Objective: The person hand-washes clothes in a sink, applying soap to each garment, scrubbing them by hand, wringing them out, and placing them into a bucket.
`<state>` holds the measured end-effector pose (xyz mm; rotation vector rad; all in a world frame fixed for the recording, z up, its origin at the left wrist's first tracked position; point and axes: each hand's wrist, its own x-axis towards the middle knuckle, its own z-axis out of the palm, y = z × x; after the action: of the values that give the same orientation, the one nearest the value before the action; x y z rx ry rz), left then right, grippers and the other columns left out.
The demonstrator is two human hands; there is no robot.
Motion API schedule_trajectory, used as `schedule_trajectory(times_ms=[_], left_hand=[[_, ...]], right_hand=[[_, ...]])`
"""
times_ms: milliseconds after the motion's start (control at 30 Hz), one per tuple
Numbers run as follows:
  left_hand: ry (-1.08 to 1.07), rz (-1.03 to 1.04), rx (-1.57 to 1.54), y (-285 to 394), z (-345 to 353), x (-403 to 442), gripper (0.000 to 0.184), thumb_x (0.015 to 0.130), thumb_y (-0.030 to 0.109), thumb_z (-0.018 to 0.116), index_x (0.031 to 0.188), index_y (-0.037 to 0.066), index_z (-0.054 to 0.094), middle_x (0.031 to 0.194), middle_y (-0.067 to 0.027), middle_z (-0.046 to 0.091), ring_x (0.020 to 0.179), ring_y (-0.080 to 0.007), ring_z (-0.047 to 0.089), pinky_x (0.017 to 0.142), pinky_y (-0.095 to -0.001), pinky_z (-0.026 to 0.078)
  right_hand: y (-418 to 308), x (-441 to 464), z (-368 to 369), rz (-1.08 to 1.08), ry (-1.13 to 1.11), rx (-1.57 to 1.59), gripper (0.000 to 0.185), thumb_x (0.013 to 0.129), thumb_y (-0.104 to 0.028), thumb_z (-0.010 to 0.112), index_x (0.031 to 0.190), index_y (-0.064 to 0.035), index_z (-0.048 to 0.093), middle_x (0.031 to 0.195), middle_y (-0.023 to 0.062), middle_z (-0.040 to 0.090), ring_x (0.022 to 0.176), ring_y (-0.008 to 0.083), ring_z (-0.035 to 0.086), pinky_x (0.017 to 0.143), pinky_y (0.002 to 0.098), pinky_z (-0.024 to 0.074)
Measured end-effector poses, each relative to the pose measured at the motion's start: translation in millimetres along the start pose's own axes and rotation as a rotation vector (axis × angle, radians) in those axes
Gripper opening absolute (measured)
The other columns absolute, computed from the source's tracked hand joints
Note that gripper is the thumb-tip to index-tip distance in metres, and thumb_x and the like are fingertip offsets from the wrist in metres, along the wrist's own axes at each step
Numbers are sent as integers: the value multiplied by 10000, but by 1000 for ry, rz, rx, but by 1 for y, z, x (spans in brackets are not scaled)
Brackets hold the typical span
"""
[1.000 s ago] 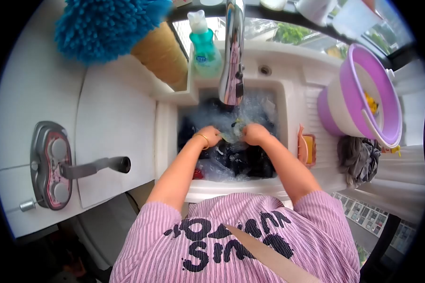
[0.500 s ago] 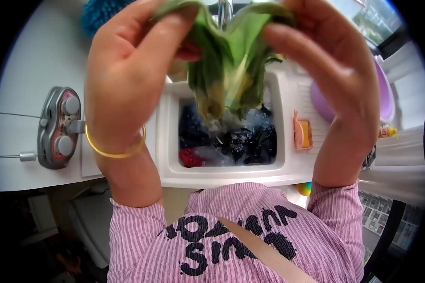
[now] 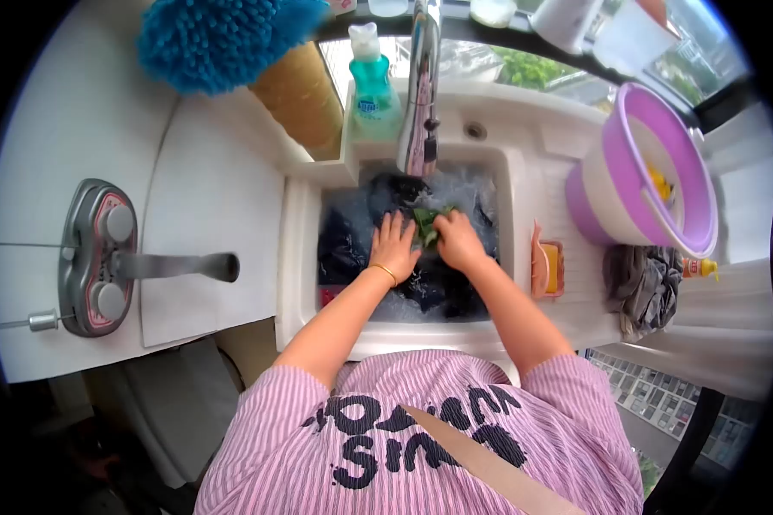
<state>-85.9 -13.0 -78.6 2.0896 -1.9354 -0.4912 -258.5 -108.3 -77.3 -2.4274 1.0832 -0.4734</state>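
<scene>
Pinched by the right hand [image 3: 461,244], with fingers of the left hand [image 3: 392,251] splayed alongside, the cloth [image 3: 423,227] seems soft, slippery, best bunched.

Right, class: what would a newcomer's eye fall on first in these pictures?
Probably the shaggy blue tuft at upper left and the purple-and-white bucket right of the basin. Then the middle: the right hand grips a green cloth over dark laundry in water, the left hand spread close by.
</scene>
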Motion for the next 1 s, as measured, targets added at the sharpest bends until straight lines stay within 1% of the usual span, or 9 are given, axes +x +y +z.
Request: schedule_trajectory(times_ms=[233,333,433,467,567,733,833,933,1000], left_hand=[[-769,14,164,-43,82,12,572,982,393,503,1497,147,540,1595,-256,394,1501,-417,337,1233,-503,263],[-842,-166,-108,-53,83,26,497,971,353,525,1352,58,648,1427,-223,596,1356,-384,529,1169,-450,365],[-610,-130,-387,-66,83,50,460,952,313,543,1266,4,675,1273,-205,699,1168,-367,659,1063,-412,470],[-472,-579,-842,-38,37,47,399,941,317,576,1159,17,722,1137,-156,748,1061,-327,695,959,-433,529],[-54,-1092,-1978,-3,-12,46,315,974,354,572,1108,105,713,1080,-81,741,975,-251,708,878,-416,558],[-372,-721,-2257,6,-61,23,611,1018,637,444,1097,85,694,1024,-96,728,960,-252,704,813,-421,577],[-323,-896,-2272,9,-68,22,605,993,638,519,1091,69,698,995,-124,728,857,-275,692,743,-419,579],[-695,-465,-2889,-69,55,29,469,1039,499,529,1170,68,659,1069,-113,703,911,-235,649,807,-396,545],[-123,-624,-2465,-31,25,15,413,1052,455,528,1184,87,660,1017,-82,690,855,-209,619,758,-379,539]], right_hand=[[77,-58,119,110,-98,-189,406,858,-152,594,1260,-105,627,1323,254,589,1231,440,547,1015,537,470],[61,-28,83,283,-858,-243,416,889,-223,586,1272,-79,660,1331,265,625,1234,396,598,1008,497,500],[91,-9,118,139,-881,-249,366,901,-237,587,1202,-55,685,1199,229,681,1166,363,642,1027,475,494],[91,-2,118,91,-889,-252,353,905,-241,588,1179,-47,693,1156,217,699,1143,351,657,1033,468,492],[-14,30,9,990,-217,1593,200,894,-197,657,1023,-44,654,965,74,648,885,214,622,798,355,537],[-119,29,-81,520,-347,1736,100,891,-133,675,890,-80,589,858,10,592,774,125,584,686,293,477],[-158,13,-107,196,-342,1722,354,883,-135,743,700,-113,441,721,-43,475,676,82,490,600,276,394],[-172,7,-97,-4,-222,1191,452,872,-146,770,663,-69,376,672,37,405,648,174,431,595,351,333],[-172,5,-62,-148,45,776,462,857,-206,799,652,-44,418,661,97,455,616,268,473,574,388,368]])
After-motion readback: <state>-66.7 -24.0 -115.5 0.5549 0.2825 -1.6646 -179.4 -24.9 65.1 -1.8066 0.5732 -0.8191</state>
